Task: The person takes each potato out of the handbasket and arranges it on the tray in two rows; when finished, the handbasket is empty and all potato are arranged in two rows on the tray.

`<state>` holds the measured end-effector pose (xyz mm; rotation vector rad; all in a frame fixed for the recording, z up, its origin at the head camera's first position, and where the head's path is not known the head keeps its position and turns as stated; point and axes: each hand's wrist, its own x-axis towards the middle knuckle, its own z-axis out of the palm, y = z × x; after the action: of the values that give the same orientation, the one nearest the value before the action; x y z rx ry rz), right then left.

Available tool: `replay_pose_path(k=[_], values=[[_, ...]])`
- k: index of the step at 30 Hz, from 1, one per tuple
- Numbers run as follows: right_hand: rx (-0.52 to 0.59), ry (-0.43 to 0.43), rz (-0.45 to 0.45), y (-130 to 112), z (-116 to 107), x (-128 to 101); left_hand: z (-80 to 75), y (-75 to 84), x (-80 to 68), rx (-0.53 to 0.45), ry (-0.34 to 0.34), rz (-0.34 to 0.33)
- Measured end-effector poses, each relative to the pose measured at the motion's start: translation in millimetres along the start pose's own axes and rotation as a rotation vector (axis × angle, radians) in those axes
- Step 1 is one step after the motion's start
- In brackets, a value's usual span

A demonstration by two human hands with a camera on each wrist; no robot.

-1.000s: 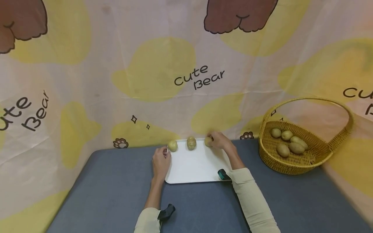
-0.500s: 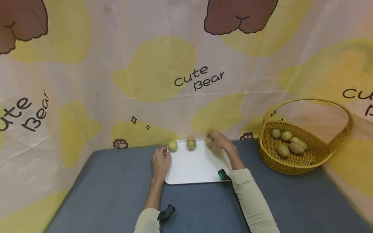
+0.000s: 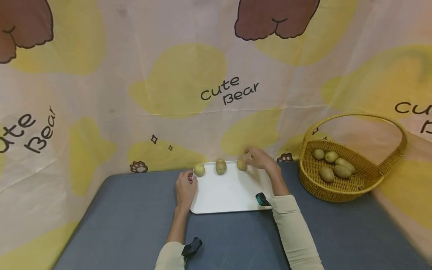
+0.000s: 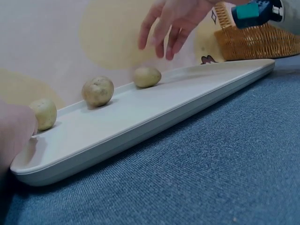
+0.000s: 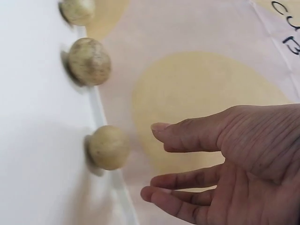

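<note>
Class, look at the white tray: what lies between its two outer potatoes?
One mottled potato sits between them on the tray, as the head view shows.

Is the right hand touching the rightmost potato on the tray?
Apart: in the right wrist view, patterned backdrop shows in the gap between the right hand and the rightmost potato.

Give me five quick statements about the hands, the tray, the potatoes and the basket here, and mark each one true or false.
1. Three potatoes sit along the far edge of the tray. True.
2. The right hand is gripping a potato. False: its fingers are open, apart from the nearest potato.
3. The left hand holds the tray's left edge. True.
4. The basket stands left of the tray. False: it stands to the right.
5. Five potatoes show inside the basket. True.
</note>
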<state>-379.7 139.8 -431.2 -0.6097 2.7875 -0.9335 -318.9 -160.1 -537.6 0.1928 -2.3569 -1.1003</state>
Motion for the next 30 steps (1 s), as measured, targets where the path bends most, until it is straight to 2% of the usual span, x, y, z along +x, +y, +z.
replay_pose_path(k=[9, 17, 24, 30], values=[[0.040, 0.070, 0.065, -7, -44, -29, -1.3, 3.3, 0.3, -0.002, -0.016, -0.011], [0.091, 0.178, 0.084, -5, -85, -69, -1.0, 2.5, 0.0, -0.006, -0.007, -0.008], [0.037, 0.303, 0.189, 11, -110, -108, 1.0, -0.4, -0.8, 0.000, 0.002, -0.005], [0.030, 0.384, 0.264, 35, -119, -128, 1.8, -1.6, 0.2, 0.005, 0.014, 0.012]])
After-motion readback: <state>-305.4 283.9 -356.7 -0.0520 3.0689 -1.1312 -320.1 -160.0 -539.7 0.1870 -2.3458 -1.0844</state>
